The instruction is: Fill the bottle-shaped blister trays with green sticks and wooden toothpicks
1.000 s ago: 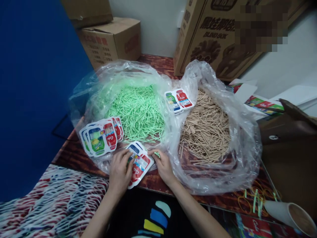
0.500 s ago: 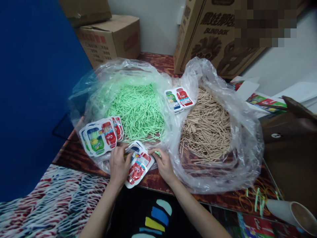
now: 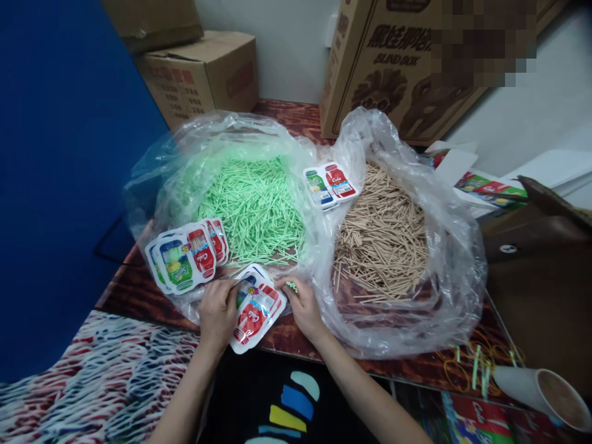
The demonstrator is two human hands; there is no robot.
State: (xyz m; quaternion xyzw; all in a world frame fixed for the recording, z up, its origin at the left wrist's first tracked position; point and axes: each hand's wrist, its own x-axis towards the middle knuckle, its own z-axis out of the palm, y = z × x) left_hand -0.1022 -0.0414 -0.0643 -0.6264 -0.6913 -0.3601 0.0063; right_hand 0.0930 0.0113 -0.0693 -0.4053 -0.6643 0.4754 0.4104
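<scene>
A blister pack [image 3: 259, 313] with a red cola bottle and a green-and-blue bottle printed on it is tilted at the table's front edge, over another white-edged pack. My left hand [image 3: 217, 313] pinches its left edge. In the closed fingers of my right hand [image 3: 303, 311] is a small bunch of green sticks [image 3: 291, 286], beside the pack's right edge. Behind my hands lies a heap of loose green sticks [image 3: 254, 209] in a clear plastic bag [image 3: 180, 139]. To the left, several packs with sticks [image 3: 182, 259] overlap in a pile.
Brown sticks [image 3: 383, 240] fill a second clear bag [image 3: 456, 296] on the right. More packs [image 3: 330, 185] lie between the bags. Cardboard boxes [image 3: 234, 74] stand behind. A paper cup [image 3: 522, 388] lies on its side near rubber bands [image 3: 456, 375] at front right.
The view has shifted slightly. My left hand has moved a little away from the pack's middle, towards its left edge. My right hand still holds the green sticks.
</scene>
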